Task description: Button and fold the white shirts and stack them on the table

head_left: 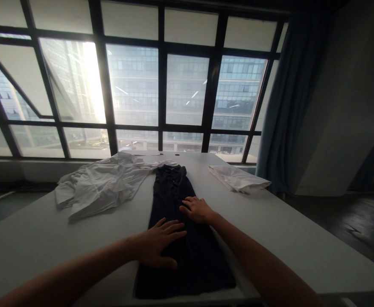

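A dark navy garment (170, 192) lies folded into a long narrow strip down the middle of the white table (302, 243), collar end toward the window. My left hand (159, 241) rests flat on its lower middle with fingers spread. My right hand (197, 209) lies flat on the garment a little farther along, fingers pointing left. Neither hand grips the cloth.
A rumpled white shirt (100, 185) lies on the table to the left of the dark garment. A folded white garment (238, 178) sits at the far right. Beyond the table are a large window and a dark curtain (289, 106).
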### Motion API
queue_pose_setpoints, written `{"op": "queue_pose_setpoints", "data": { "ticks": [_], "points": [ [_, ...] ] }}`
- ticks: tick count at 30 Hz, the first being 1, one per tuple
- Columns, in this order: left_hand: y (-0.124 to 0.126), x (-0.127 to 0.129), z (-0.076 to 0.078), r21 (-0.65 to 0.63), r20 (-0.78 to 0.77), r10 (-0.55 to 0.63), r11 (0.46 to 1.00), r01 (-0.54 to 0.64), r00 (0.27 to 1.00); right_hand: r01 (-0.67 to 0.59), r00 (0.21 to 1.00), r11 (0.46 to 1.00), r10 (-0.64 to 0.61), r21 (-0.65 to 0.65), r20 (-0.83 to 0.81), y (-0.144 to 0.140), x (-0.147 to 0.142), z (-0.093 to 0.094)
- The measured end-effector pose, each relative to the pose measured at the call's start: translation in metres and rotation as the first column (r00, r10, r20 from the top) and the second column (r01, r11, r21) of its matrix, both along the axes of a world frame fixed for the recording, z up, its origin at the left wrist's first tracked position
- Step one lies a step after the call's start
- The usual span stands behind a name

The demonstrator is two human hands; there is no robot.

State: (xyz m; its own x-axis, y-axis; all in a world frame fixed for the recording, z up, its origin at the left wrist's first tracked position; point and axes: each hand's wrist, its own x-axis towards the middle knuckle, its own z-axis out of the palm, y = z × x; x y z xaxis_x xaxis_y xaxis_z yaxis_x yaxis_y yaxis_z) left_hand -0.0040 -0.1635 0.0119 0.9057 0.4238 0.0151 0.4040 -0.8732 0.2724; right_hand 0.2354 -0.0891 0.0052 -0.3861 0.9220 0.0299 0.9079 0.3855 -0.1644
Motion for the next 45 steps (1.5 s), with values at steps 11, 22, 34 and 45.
{"op": "queue_pose_setpoints", "data": {
  "ticks": [11,22,34,45],
  "points": [
    [0.101,0.04,0.021,0.158,0.304,0.17,0.961,-0.226,0.937,0.108,0.993,0.968,-0.093,0.225,-0.078,0.108,0.013,0.008],
    [0.138,0.052,-0.017,0.107,0.14,0.261,0.955,-0.277,0.955,-0.028,0.977,0.983,-0.012,0.184,0.212,0.231,0.02,0.037],
    [0.145,0.053,-0.031,0.04,0.197,0.273,0.957,-0.286,0.942,0.185,0.935,0.938,-0.26,0.295,0.242,0.284,0.004,0.009],
    [0.143,0.054,-0.029,0.034,0.224,0.312,0.944,-0.327,0.923,0.287,0.958,0.957,-0.286,0.047,-0.026,0.287,0.021,-0.011]
  ]
}}
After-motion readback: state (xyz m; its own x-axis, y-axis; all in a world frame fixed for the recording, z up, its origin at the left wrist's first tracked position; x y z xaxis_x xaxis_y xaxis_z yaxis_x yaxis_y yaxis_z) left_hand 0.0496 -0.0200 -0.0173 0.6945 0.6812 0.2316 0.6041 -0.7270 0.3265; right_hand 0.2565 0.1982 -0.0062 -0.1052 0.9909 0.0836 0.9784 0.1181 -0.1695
